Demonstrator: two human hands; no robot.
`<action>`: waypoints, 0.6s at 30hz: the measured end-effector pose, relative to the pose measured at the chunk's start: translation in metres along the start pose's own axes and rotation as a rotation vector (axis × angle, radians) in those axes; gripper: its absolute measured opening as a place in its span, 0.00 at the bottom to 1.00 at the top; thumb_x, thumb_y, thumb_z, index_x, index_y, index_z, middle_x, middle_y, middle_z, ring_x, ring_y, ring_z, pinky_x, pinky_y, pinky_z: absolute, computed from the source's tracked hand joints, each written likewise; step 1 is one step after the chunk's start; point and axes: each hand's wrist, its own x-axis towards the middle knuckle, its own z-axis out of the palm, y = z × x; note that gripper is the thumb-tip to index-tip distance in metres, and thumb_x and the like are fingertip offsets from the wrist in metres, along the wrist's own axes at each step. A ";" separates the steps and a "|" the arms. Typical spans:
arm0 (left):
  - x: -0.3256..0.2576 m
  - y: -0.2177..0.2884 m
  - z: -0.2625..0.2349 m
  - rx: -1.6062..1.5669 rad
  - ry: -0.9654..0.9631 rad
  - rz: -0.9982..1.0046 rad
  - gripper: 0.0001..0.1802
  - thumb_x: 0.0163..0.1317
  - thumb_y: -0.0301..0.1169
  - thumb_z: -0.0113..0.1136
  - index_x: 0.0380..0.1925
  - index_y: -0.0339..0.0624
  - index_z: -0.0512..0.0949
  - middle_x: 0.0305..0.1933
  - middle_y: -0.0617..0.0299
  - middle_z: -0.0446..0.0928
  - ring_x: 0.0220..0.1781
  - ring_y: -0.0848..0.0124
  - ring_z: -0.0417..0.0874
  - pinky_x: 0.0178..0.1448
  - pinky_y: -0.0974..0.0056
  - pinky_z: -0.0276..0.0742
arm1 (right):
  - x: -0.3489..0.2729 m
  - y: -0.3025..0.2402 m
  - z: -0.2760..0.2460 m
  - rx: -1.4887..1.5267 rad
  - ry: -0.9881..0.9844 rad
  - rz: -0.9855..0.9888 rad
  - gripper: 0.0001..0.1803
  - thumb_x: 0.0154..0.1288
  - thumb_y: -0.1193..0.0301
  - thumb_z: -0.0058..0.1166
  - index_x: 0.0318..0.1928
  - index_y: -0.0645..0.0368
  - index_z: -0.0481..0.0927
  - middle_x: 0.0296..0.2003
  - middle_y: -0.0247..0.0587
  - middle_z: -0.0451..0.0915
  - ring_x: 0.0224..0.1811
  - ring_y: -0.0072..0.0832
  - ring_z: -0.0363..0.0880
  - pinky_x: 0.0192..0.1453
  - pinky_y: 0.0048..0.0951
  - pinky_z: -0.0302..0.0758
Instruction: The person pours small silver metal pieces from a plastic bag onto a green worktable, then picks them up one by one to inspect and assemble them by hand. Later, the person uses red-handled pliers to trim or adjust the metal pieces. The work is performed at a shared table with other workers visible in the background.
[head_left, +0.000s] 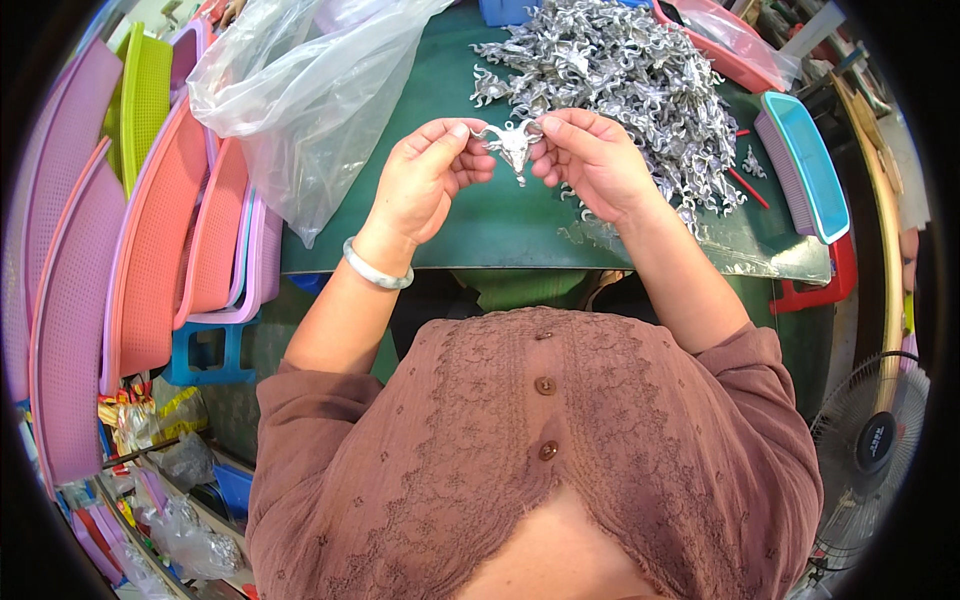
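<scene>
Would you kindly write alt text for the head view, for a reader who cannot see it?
A person's left hand and right hand hold a silvery horned-head piece over a green table. A heap of similar pieces lies at right, a clear plastic bag at left.

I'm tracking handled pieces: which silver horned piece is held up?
The piece pinched by its horns between the left hand and right hand; the other visible pieces lie heaped or loose on the table.
</scene>
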 end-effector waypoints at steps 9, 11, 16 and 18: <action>-0.004 0.002 0.003 0.021 0.010 -0.050 0.09 0.62 0.30 0.46 0.36 0.38 0.73 0.31 0.61 0.76 0.31 0.72 0.78 0.39 0.68 0.74 | 0.000 0.000 0.001 0.019 -0.001 0.028 0.09 0.61 0.70 0.48 0.35 0.63 0.75 0.25 0.39 0.77 0.24 0.23 0.75 0.27 0.20 0.70; -0.005 0.004 0.005 0.025 0.014 -0.052 0.09 0.62 0.30 0.46 0.36 0.38 0.73 0.31 0.61 0.76 0.31 0.72 0.78 0.38 0.68 0.74 | -0.001 -0.001 0.002 0.021 -0.001 0.034 0.09 0.61 0.70 0.48 0.35 0.63 0.75 0.25 0.39 0.76 0.24 0.23 0.75 0.27 0.20 0.70; -0.007 0.007 0.005 0.037 0.012 -0.045 0.09 0.62 0.30 0.46 0.36 0.38 0.73 0.31 0.61 0.76 0.31 0.72 0.78 0.38 0.67 0.74 | 0.000 -0.002 0.003 0.026 -0.013 0.031 0.09 0.61 0.70 0.48 0.35 0.64 0.75 0.25 0.39 0.77 0.24 0.23 0.75 0.27 0.20 0.71; -0.008 0.009 0.007 0.040 0.017 -0.041 0.09 0.62 0.31 0.46 0.36 0.38 0.73 0.31 0.61 0.76 0.31 0.72 0.78 0.39 0.67 0.74 | 0.000 -0.002 0.004 0.028 -0.011 0.027 0.09 0.61 0.70 0.48 0.35 0.64 0.75 0.25 0.39 0.77 0.24 0.23 0.75 0.27 0.20 0.71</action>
